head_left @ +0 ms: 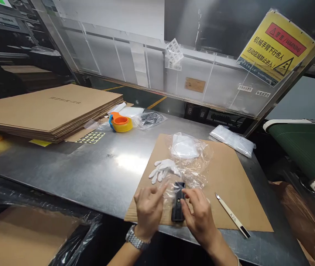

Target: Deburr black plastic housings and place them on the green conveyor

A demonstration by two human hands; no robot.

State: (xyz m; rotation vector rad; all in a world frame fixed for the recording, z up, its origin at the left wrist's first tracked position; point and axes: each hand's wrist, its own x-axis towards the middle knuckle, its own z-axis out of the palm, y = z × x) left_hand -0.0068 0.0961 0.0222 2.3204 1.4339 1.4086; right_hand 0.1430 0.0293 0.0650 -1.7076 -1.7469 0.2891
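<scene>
A black rectangular piece (178,211) with a small round spot in its middle lies lengthwise near the cardboard's front edge. On its left is my left hand (149,207), slightly blurred, fingers curled and index finger pointing at the piece; anything in its grip is hidden. My right hand (200,212) is at the piece's right edge, thumb and index finger apart, seemingly touching it. Beyond lie a white glove (163,170) and a crumpled clear plastic bag (198,166) with white material (184,146). To the right rests a white-handled craft knife (230,214).
A cardboard sheet (226,177) covers the metal table's (104,173) right front. A white packet (232,141) lies behind it. Leftward are an orange-and-yellow tape dispenser (121,122), a sticker sheet (91,137) and stacked flat cardboard (49,107). A green conveyor (304,147) stands at right.
</scene>
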